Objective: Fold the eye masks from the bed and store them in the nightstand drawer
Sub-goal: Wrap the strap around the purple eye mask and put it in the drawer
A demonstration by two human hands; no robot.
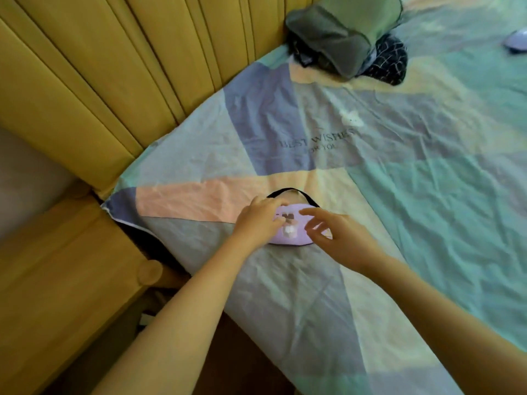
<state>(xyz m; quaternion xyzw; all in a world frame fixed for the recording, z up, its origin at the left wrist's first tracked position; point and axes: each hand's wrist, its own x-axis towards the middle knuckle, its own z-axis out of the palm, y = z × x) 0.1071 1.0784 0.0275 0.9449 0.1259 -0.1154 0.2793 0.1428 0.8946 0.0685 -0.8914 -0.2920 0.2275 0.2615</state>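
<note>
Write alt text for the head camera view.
Two bare hands, left hand and right hand, work a lilac fabric eye mask with a black strap on a pastel patchwork bedsheet. A yellow padded headboard stands behind.

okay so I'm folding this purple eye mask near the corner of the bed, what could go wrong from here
1. The black strap loops out loose behind the mask; it may spring the fold open or trail out.
2. The left hand presses the mask while the right hand hovers open; letting go early could undo the fold.
3. Another mask lies far off at the frame's edge, easy to forget.
</note>
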